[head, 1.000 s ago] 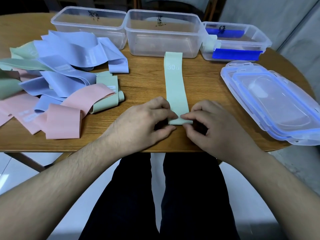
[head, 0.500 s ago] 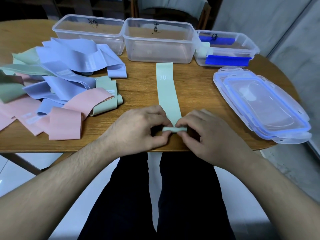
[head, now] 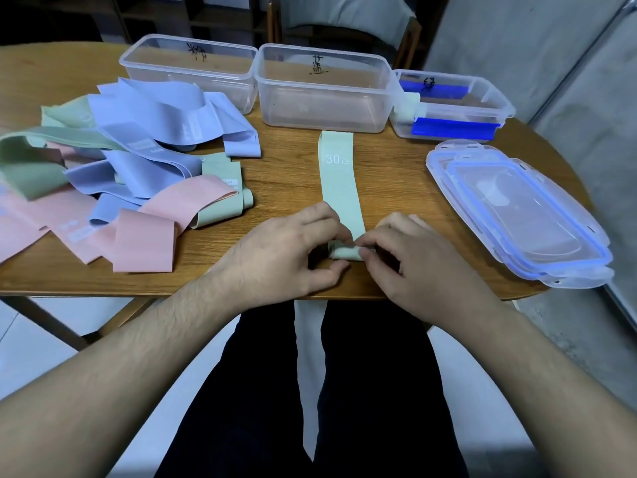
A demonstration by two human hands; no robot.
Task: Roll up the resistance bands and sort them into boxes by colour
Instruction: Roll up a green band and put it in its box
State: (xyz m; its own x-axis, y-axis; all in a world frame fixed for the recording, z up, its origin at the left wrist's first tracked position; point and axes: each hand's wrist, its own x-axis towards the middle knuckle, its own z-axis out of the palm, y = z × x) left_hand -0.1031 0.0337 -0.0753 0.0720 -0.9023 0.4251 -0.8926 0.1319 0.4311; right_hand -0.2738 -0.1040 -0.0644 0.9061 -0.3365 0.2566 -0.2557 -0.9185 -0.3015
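Head view: both hands pinch the near end of the green band (head: 339,181), left hand (head: 293,250) and right hand (head: 410,260) with fingers curled on the small roll (head: 344,252) so it stays tight. It lies straight on the surface (head: 282,174), aimed at the boxes (head: 324,88) (a likely way to roll evenly).

Domestic interior, probably a dining area: a rounded wood-grain table (head: 286,174) with a wooden chair (head: 344,25) at its far side, dark wooden shelving (head: 165,15) behind, pale tiled floor (head: 31,353), grey wall (head: 517,46).
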